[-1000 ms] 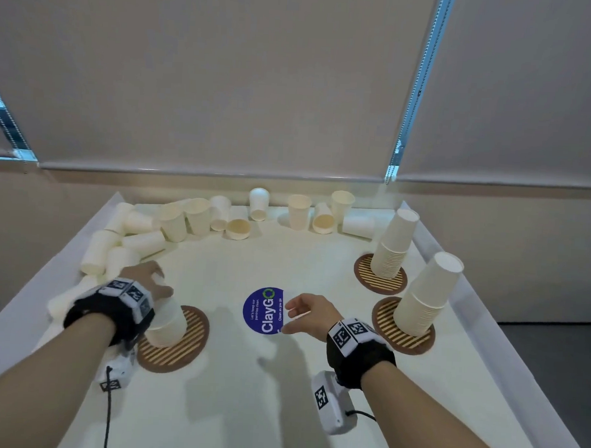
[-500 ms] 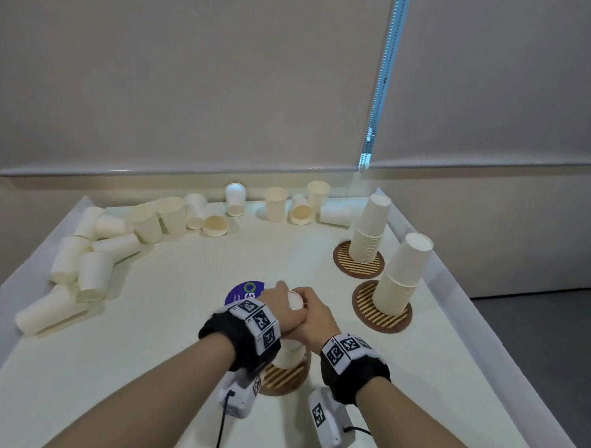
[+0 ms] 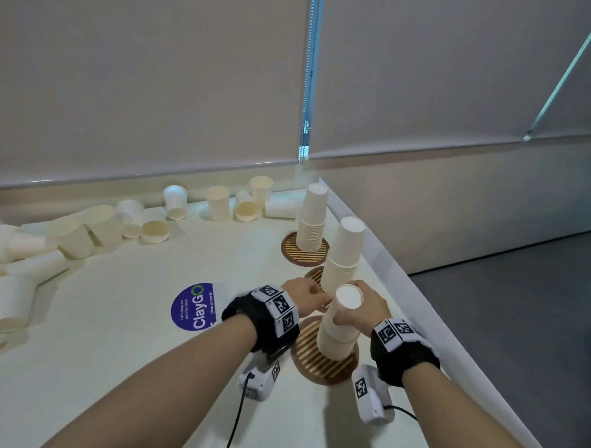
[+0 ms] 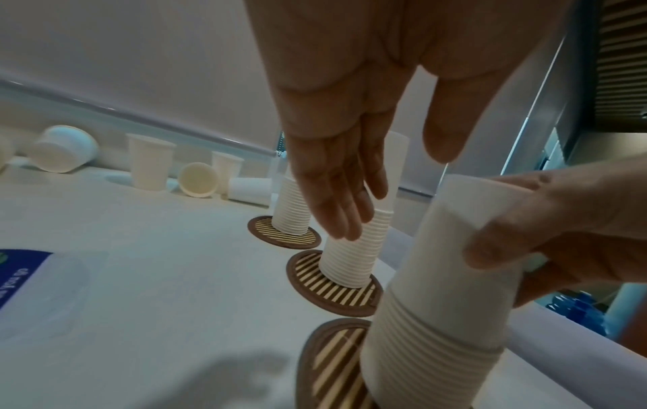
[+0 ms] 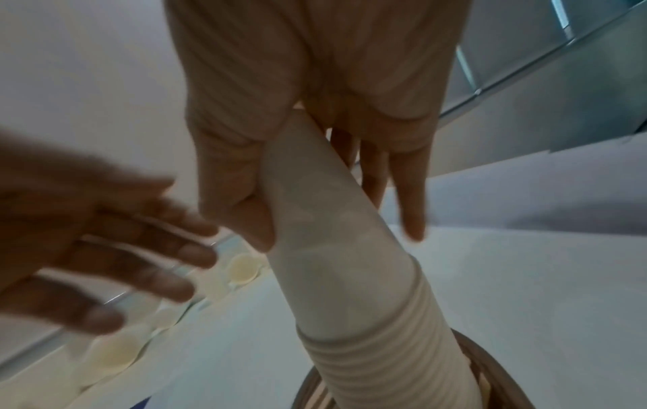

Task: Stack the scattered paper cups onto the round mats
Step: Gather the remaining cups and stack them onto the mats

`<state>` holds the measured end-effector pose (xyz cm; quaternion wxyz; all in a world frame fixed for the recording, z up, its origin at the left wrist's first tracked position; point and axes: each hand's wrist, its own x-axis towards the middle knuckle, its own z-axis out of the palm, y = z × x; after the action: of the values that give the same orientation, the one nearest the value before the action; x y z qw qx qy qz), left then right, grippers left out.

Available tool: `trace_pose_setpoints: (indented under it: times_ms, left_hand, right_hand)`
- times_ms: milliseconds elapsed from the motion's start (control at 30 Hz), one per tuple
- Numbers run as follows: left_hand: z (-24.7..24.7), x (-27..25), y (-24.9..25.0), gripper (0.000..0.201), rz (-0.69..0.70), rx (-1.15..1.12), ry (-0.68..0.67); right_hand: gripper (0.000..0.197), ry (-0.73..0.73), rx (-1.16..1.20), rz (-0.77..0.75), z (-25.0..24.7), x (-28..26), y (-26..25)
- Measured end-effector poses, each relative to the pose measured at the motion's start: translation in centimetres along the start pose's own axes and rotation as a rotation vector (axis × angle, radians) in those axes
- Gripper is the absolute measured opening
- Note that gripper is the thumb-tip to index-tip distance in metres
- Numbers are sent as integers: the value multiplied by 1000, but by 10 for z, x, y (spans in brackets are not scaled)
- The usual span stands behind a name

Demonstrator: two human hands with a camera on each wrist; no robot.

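Right hand [image 3: 358, 307] grip: grasping near cup stack [image 3: 338, 332].
Left hand [image 3: 304, 292] grip: released, fingers straight.
Near mat [image 3: 314, 362]: partly hidden.
Wrist views: blurred.

Both forearms reach forward; right hand [image 3: 358, 307] curls its grip tight, thumb [image 5: 241, 199] pressed flat, while left hand [image 3: 304, 294] hangs open, fingers [image 4: 336, 193] straight.

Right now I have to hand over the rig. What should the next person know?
Right hand: grips the top of the nearest cup stack, upside down on the nearest mat.
Left hand: open, holding nothing, beside that stack.
Done: two tall stacks stand on the two farther mats.
Left: loose cups along the far edge and a pile of cups at the left await stacking.
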<state>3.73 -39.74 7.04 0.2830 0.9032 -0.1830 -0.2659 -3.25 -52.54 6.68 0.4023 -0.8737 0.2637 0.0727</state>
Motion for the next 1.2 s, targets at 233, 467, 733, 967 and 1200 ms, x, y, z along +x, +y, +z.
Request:
trace_pose_setpoints:
  times_ms: [233, 467, 733, 967, 1200]
  left_hand:
    - [-19, 1, -22, 29, -69, 52, 91]
    - [-41, 0, -59, 25, -142, -4, 147]
    - [-44, 2, -74, 23, -144, -6, 133]
    - [-65, 18, -81, 6, -102, 16, 219]
    - [-116, 53, -108, 20, -101, 28, 430]
  right_hand:
    - [66, -36, -145, 156, -26, 14, 4]
    - [49, 68, -408, 161, -16, 39, 4]
    - [60, 65, -520, 238, -17, 38, -9]
    - [52, 292, -380, -88, 22, 38, -71]
    - [14, 52, -167, -250, 59, 85, -123]
